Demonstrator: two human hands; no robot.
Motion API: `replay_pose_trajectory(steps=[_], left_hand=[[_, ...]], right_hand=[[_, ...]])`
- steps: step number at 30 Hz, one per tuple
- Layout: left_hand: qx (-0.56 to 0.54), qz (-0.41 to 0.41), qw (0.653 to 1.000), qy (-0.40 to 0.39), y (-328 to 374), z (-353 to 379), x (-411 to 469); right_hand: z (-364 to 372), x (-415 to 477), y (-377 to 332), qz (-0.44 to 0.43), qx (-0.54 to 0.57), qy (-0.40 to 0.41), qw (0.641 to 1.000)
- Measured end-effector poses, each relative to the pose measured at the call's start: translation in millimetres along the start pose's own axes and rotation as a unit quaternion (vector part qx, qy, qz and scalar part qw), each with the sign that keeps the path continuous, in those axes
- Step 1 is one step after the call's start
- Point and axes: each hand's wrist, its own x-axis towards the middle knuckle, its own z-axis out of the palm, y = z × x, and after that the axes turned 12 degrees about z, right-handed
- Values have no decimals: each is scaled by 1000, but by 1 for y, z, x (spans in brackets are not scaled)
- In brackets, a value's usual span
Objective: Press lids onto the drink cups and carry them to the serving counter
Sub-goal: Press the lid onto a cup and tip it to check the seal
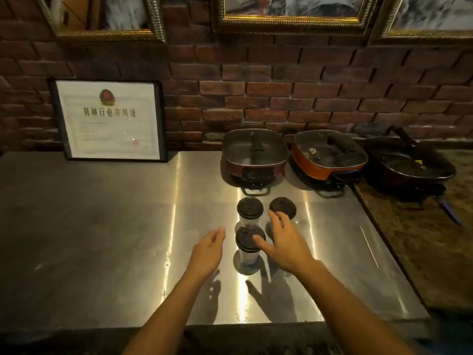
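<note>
We see the left hand [208, 248] open beside the near clear cup [248, 248], and the right hand [282, 239] open, thumb on its round black lid [247, 239]. Two more lidded cups [250, 212] stand behind on the shiny steel counter [102, 226], below a rough brick wall [281, 80]

**Operator body — appearance**

Two bare forearms enter from bottom edge, w/ both hands in view: left hand [208, 248], right hand [284, 242]. No sleeves visible up to frame edge — arms uncovered from wrist to approx. elbow. No gloves, rings, watch or bands seen on either wrist. Fingers [275, 219] bare; nails short, detail blurred. Rest of person out of view.
</note>
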Motion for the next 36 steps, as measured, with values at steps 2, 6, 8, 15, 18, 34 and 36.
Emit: replay_pose_trajectory(steps=[2,6,8,15,18,34,36], left_hand=[[-6,-29,1000,5,-4,14,12],[-48,-82,995,-10,-6,35,23],[-69,-103,992,-13,-7,41,29],[-164,-159,973,2,-9,49,42],[-180,-181,967,-3,-16,47,47],[-268,-172,945,69,-95,-100,53],[-271,-170,944,83,-106,-122,54]], right_hand=[[7,12,4,-12,1,-20,1000],[20,29,6,-9,-16,-66,998],[26,35,6,-5,0,-74,997],[45,47,-3,-13,-29,-78,996],[54,49,-8,10,-47,-73,996],[121,32,-149,2,43,-58,997],[135,33,-171,2,52,-64,997]])
